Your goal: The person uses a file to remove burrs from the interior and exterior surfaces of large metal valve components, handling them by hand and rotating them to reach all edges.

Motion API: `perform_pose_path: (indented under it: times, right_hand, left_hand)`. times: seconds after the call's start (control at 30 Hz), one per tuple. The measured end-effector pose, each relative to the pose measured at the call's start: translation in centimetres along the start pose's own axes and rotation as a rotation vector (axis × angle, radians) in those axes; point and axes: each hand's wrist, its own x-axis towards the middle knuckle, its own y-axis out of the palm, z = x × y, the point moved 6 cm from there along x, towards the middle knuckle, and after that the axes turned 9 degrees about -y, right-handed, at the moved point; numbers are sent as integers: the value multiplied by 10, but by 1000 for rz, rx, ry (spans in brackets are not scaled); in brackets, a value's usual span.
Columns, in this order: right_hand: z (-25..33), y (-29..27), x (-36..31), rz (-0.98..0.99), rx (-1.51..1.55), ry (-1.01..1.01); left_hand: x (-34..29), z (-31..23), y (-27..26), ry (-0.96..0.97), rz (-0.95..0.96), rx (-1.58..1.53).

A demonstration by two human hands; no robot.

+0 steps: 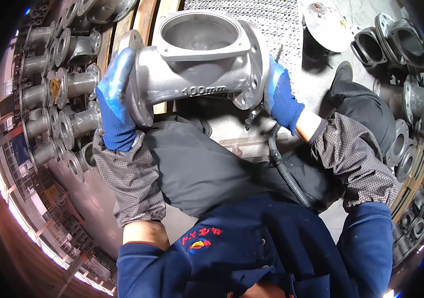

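Between my two hands is a grey cast-metal flanged valve body [187, 74], a short pipe with a round flange at each end and a wide oval opening on top. My left hand [116, 94], in a blue coated glove, presses against its left flange. Against the right flange lies my right hand [280, 92], in a matching glove, its fingers mostly hidden behind the metal. The casting is held above my knees, its large opening turned up and away from me. A black ribbed hose [286, 171] runs beneath my right wrist across my leg.
Similar flanged castings [80, 82] are stacked at the left, and more castings [408, 94] stand on the right. Ahead lies a perforated metal mat [281, 35] beside wooden beams [145, 20]. A round white-topped stool [327, 27] stands at the far right.
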Motion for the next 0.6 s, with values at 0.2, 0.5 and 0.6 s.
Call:
perform_pose_path:
  times: [0.2,0.5,0.6]
  right_hand:
    - [26,25,3,15,-237,39]
    - [35,39,-3,94,-352,-22]
    - [38,34,-4,32,-310,-91]
  left_hand:
    - [-20,29,19,-850,84,-883]
    - [-40,41,25,-942,31,-1035]
    - [-31,28,17,-685,21,-856]
